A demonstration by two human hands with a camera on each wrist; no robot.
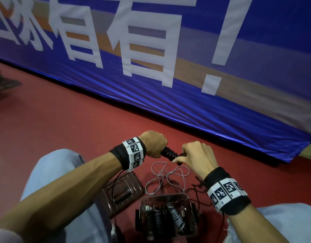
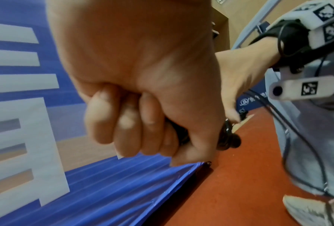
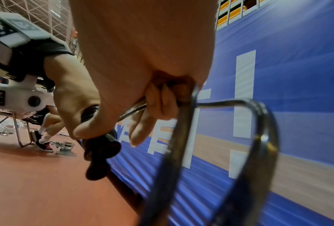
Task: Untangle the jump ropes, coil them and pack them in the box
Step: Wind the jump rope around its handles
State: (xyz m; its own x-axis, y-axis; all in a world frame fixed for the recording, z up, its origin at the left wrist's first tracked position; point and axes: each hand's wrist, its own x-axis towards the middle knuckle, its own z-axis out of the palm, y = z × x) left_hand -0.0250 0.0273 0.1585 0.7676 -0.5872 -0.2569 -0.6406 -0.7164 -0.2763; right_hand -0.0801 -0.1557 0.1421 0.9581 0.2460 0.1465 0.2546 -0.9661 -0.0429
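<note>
The left hand [image 1: 153, 143] is curled in a fist around the black jump-rope handles [image 1: 169, 153], which carry tight turns of black cord. The right hand [image 1: 196, 157] is just beside it, its fingers [image 3: 154, 104] pinching the black cord [image 3: 259, 116] where it leaves the handles; in the right wrist view that cord bends in a loop below the hand. Both hands hover above the red floor [image 1: 63, 123], in front of the lower edge of a blue banner with large white characters [image 1: 186, 95].

Below the hands, a loose grey jump rope [image 1: 166, 176] lies in tangled loops on the floor. Nearer the person stands a clear plastic box [image 1: 166, 214] holding several coiled ropes, one wound with white cord [image 1: 176, 217]. Just left of the box lies its clear lid [image 1: 123, 192]. The person's light blue trouser legs [image 1: 51, 169] flank the box on both sides.
</note>
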